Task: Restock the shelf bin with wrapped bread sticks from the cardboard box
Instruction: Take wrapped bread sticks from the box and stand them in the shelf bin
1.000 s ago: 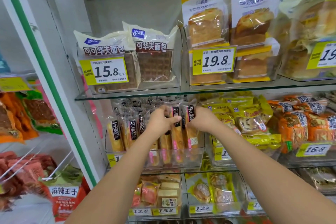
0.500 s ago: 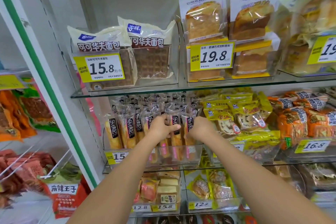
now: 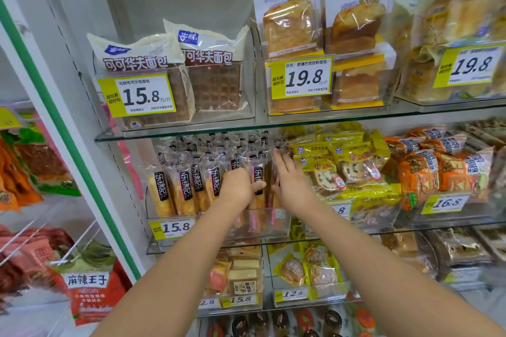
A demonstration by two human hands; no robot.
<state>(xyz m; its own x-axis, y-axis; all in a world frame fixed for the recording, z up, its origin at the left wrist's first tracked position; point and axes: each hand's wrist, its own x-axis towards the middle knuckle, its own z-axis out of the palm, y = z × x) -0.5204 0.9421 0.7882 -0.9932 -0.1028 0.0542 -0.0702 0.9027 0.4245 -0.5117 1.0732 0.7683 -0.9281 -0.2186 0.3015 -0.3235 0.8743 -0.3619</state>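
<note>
Your two bare forearms rise from the bottom edge toward the middle shelf of a shop display. Nearest you there is the clear front wall of the shelf bin [image 3: 273, 220], with a yellow price tag [image 3: 175, 227] reading 15.8 at its left corner. Just above that wall, your left hand [image 3: 237, 185] grips one wrapped bread stick [image 3: 258, 172] in the front row: the thumb [image 3: 257, 186] lies across its black label, and the other fingers curl behind the pack, out of sight. Just to the right, your right hand [image 3: 290, 180] is flat, its fingers [image 3: 282, 161] straight and pointing up, pressed against the right end of the row and holding nothing. The wrapped bread sticks [image 3: 189, 186] stand upright side by side in the bin, with more rows packed behind them up to the glass shelf [image 3: 328, 117] above. Yellow nut-bread packs [image 3: 342, 161] fill the neighbouring bin on the right, and cocoa waffle bread packs [image 3: 213, 82] sit on the shelf overhead. The cardboard box is not in view. You appear to be seating and squaring the front row, and the bin looks close to full. Next, probably let go, check that the sticks stand upright without leaning, then turn back to the box for any remaining packs.
</note>
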